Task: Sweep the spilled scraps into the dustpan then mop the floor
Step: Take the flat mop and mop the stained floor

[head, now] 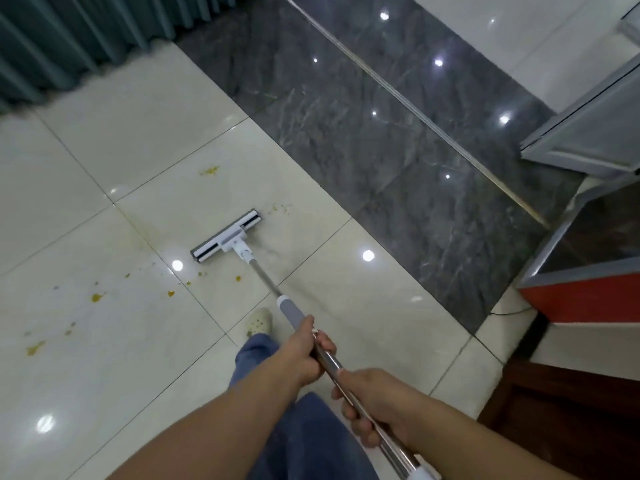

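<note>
A flat mop head (227,236), white and grey, rests on the pale floor tiles (104,133). Its steel mop handle (265,280) runs back toward me. My left hand (304,351) grips the handle just below the grey sleeve. My right hand (370,400) grips it lower, nearer my body. Yellow-orange scraps and smears dot the tiles: one patch beyond the mop head (209,170), crumbs by its right end (282,208), several bits just behind it (188,282) and more at the left (97,297). No dustpan is in view.
A green curtain (69,39) hangs at the top left. A band of dark marble floor (381,133) runs diagonally on the right. A metal-framed glass cabinet with a red base (588,292) stands at the right edge. My foot in a pale shoe (259,322) is behind the mop.
</note>
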`<state>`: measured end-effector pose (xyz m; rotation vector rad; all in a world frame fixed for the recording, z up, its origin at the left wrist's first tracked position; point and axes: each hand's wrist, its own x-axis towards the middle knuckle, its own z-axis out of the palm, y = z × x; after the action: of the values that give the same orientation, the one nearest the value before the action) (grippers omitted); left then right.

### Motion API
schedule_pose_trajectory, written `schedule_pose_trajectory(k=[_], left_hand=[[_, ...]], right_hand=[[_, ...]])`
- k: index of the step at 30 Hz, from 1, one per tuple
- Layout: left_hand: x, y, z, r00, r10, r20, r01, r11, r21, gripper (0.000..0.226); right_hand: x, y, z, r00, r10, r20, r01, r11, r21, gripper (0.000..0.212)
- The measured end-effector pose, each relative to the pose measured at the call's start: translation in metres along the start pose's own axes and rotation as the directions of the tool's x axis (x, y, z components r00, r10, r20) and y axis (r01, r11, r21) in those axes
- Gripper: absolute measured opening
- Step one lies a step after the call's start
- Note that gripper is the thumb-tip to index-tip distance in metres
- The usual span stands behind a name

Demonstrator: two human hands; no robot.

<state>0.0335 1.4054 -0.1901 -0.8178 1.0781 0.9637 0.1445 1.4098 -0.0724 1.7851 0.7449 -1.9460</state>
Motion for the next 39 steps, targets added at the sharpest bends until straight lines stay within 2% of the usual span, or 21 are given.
schedule_pose_trajectory(k=[5,18,24,27,31,39], left_hand=[[0.016,0.075,0.029,0.999,0.024,0.033,-0.025,0.999,0.020,0.038],[0.048,0.362,0.116,0.997,0.070,-0.045,-0.068,0.996,0.055,0.037],[0.072,0.455,0.144,0.992,0.112,-0.062,-0.107,0.991,0.081,0.041],[0.084,0.461,0.152,0.990,0.129,-0.059,-0.125,0.989,0.073,0.041],[0.099,0.424,0.159,0.991,0.115,-0.071,-0.110,0.992,0.067,0.041],[0.105,0.280,0.180,0.995,0.079,-0.054,-0.077,0.996,0.038,0.038]], right_hand=[[0.023,-0.073,0.006,0.999,-0.034,0.029,0.031,0.996,0.082,0.035],[0.102,-0.352,0.059,0.992,-0.089,0.085,0.081,0.992,0.097,0.032],[0.142,-0.441,0.074,0.987,-0.098,0.126,0.077,0.984,0.162,0.034],[0.154,-0.448,0.066,0.986,-0.092,0.141,0.067,0.983,0.169,0.033],[0.150,-0.422,0.034,0.989,-0.058,0.135,0.036,0.986,0.162,0.032],[0.119,-0.309,-0.058,0.994,-0.057,0.091,0.043,0.987,0.155,0.034]])
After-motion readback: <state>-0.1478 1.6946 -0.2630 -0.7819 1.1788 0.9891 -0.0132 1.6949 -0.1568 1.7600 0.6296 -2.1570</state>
